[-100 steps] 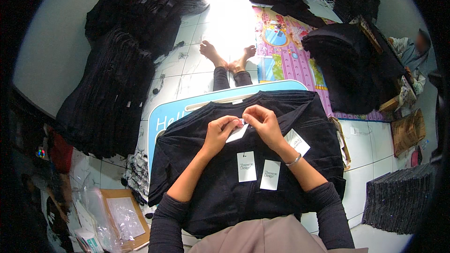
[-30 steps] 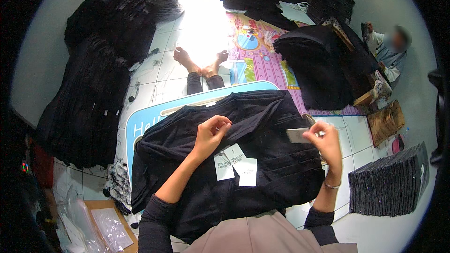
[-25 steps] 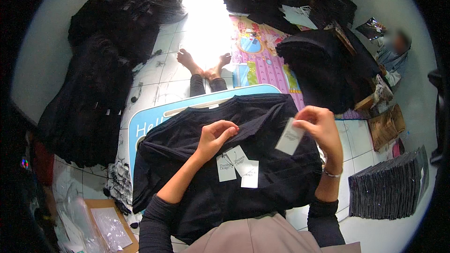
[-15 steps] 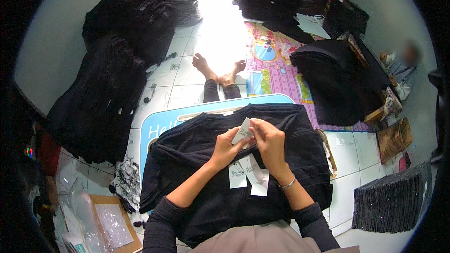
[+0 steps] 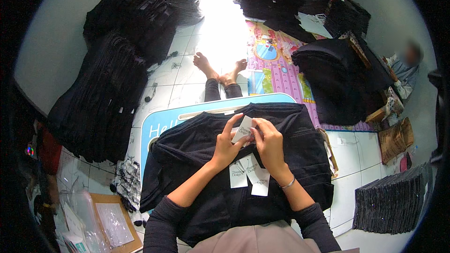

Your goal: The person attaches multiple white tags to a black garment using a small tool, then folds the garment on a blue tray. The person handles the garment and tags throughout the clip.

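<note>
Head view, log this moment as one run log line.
left hand: holds tag | right hand: on same tag | two tags lying on black shirt | shirt on blue board

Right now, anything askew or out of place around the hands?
Nothing damaged. Both hands, left hand and right hand, pinch one white hang tag above the black garment. Two more white tags lie loose and overlapping on it. Dark bits litter the floor to the left.

head view | worn fisheye, looks steeply down; close above the black garment (image 5: 234, 168); rim bends the tiled floor (image 5: 187, 75)
</note>
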A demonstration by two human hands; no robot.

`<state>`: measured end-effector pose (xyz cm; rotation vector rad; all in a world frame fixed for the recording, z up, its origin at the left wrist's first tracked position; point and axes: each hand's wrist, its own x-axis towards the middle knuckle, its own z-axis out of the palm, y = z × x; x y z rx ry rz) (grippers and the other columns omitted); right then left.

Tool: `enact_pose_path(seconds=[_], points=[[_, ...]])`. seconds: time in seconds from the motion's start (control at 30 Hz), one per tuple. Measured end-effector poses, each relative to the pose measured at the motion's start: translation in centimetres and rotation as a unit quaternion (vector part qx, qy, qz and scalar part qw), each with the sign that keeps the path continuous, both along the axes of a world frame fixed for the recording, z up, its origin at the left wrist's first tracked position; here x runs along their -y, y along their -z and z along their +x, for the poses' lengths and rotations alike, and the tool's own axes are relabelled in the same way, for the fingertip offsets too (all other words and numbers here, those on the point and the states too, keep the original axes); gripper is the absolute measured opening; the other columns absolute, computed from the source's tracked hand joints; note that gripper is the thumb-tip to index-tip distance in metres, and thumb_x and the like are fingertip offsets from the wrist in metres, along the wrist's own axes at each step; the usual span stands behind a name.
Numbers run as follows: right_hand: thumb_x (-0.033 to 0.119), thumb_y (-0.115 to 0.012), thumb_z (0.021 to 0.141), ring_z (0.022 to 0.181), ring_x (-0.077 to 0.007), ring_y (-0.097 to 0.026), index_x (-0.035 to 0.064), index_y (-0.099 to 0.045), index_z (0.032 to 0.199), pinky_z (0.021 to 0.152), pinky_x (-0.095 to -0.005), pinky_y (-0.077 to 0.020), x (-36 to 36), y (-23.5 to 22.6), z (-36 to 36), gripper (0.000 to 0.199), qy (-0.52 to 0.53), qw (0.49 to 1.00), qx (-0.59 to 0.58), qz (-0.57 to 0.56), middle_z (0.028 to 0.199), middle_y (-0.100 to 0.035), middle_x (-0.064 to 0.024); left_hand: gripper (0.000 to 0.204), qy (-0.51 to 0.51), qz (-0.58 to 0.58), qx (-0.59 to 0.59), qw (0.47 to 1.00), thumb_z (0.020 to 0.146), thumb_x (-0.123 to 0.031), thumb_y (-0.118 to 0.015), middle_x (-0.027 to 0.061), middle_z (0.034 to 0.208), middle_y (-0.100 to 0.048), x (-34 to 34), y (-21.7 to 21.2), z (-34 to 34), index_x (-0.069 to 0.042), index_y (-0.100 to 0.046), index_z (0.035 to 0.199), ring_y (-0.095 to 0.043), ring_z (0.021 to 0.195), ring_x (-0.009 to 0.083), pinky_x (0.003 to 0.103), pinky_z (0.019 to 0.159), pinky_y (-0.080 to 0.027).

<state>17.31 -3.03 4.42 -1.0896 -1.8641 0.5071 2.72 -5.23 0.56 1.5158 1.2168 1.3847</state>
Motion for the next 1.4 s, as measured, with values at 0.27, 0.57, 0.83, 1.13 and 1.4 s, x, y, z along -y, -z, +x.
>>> enact_pose_path(seconds=[0.27, 0.57, 0.83, 1.13, 1.4], points=[[0.003, -0.064, 0.084, 0.096, -0.0369, -0.064, -0.0030, -0.061, 0.108, 0.078, -0.0373, -0.0547, 1.2, 0.0, -0.9, 0.025, 0.031, 0.997, 0.067, 0.028, 0.111, -0.062, -0.0206, 0.072, -0.040, -0.023, -0.018, 0.999, 0.084, 0.000, -0.065, 0.0115, 0.080, -0.070, -0.2, 0.9, -0.1, -0.016, -0.031, 0.145, -0.069, 0.080, 0.0145, 0.028, 0.070, -0.053], [0.011, -0.064, 0.091, 0.072, -0.0086, -0.061, 0.0034, -0.053, 0.113, 0.061, -0.0221, -0.0463, -0.7, 0.2, 0.5, 0.026, 0.016, 0.953, -0.251, -0.167, 0.074, -0.065, -0.0041, 0.024, 0.236, -0.148, 0.287, 0.916, 0.099, -0.015, -0.048, 0.0086, 0.107, -0.065, -0.2, 0.7, -0.9, -0.004, -0.055, 0.120, -0.065, 0.099, 0.0159, 0.031, 0.085, -0.053], [0.011, -0.065, 0.087, 0.064, -0.0083, -0.059, 0.0007, -0.059, 0.096, 0.057, -0.0250, -0.0452, -0.4, -3.5, 8.6, 0.015, -0.009, 0.970, 0.020, -0.241, 0.071, -0.065, -0.0055, 0.025, -0.009, -0.103, 0.323, 0.941, 0.098, -0.015, -0.053, 0.0142, 0.110, -0.065, -0.9, 0.5, -1.2, 0.002, -0.058, 0.115, -0.065, 0.099, 0.0184, 0.032, 0.087, -0.052], [0.028, -0.039, 0.104, 0.071, -0.0083, -0.056, 0.0031, -0.063, 0.100, 0.066, -0.0231, -0.0470, -2.0, -0.9, 2.1, 0.035, -0.142, 0.916, -0.299, -0.225, 0.082, -0.062, -0.0032, 0.040, 0.263, -0.198, 0.300, 0.896, 0.093, -0.019, -0.062, 0.0042, 0.104, -0.065, -0.3, 0.3, -1.7, 0.001, -0.055, 0.127, -0.063, 0.087, 0.0094, 0.027, 0.079, -0.053], [0.015, -0.046, 0.099, 0.088, -0.0151, -0.062, -0.0011, -0.067, 0.102, 0.080, -0.0262, -0.0489, -4.3, 1.6, -2.3, 0.027, -0.196, 0.884, -0.296, -0.303, 0.096, -0.067, -0.0069, 0.023, 0.200, -0.189, 0.358, 0.892, 0.093, -0.015, -0.062, 0.0031, 0.097, -0.066, -1.0, 1.5, -2.1, 0.000, -0.064, 0.110, -0.062, 0.083, 0.0089, 0.025, 0.074, -0.052]])
